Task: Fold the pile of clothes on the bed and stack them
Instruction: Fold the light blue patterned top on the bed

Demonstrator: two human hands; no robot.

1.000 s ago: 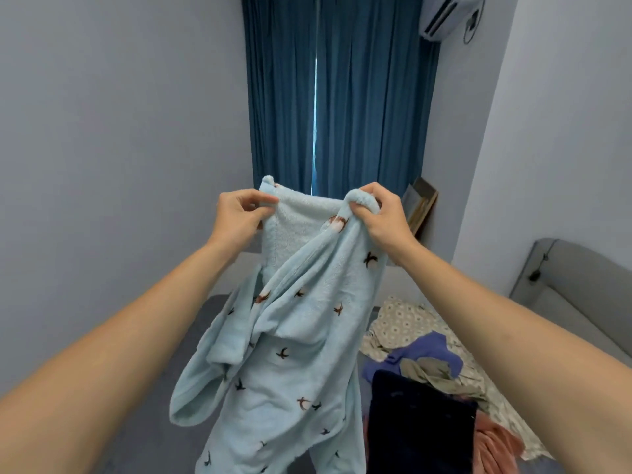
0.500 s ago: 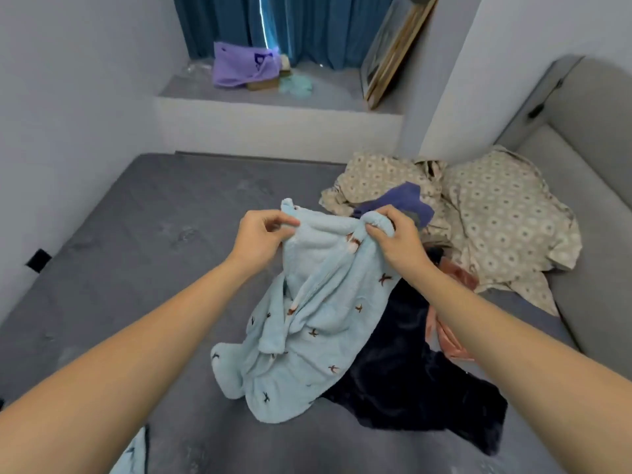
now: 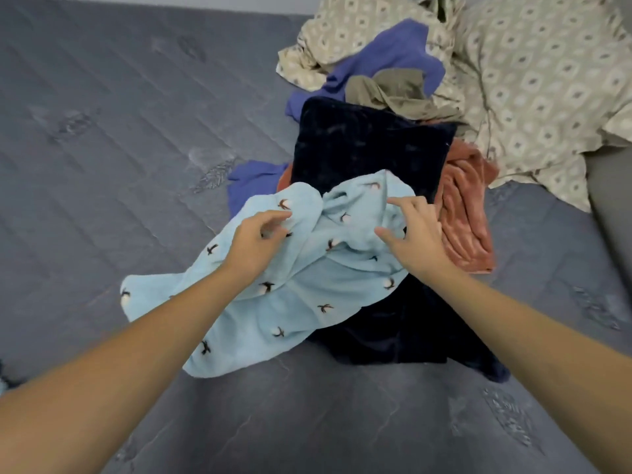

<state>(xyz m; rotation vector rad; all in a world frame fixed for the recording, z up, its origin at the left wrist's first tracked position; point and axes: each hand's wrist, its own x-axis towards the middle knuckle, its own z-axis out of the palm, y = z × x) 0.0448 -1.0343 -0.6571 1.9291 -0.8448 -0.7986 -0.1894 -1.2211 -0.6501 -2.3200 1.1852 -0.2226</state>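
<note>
Hovering hands, left [image 3: 254, 241] and right [image 3: 415, 234], fingers spread above blue garment [image 3: 273, 302].

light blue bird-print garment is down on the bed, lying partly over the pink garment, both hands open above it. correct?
One thing is off: the light blue bird-print garment lies partly over the dark navy garment, not the pink garment, which sits beside it to the right. The head view shows this. It is down on the bed, left hand and right hand open above it.

Soft, even light fills the room, dim rather than bright, with no glare. Faint shadows sit under the crumpled light-blue fleece garment with small bird prints [image 3: 273, 285]. Slight motion blur softens the beige patterned sheet [image 3: 533, 80] at 2 o'clock; wide-angle stretch bends the forearms at 6 o'clock.
</note>
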